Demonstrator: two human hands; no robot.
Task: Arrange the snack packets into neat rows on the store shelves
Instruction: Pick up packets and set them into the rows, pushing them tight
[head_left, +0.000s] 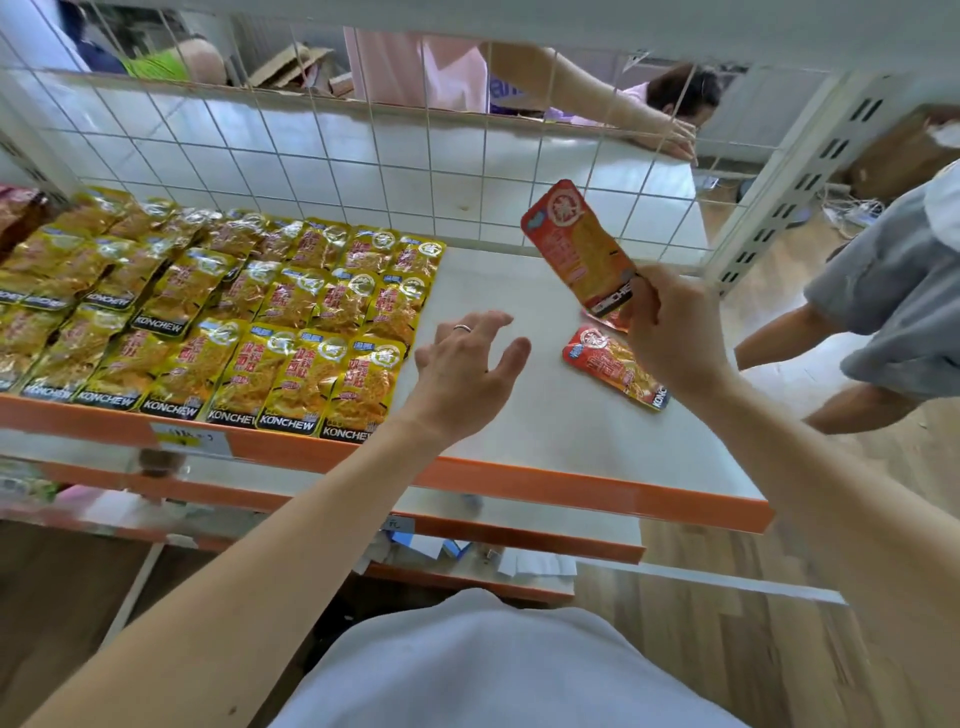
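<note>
yellow packets (218, 312), red packet (576, 249), orange shelf edge (571, 486)

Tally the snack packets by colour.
held red packet, in the right hand: 1
lying red packet, on the shelf: 1
yellow packets: overlapping and cut off at left, no exact count
Total red: 2

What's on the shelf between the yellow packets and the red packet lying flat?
Only bare white shelf, with the open left hand over it, in the head view.
</note>
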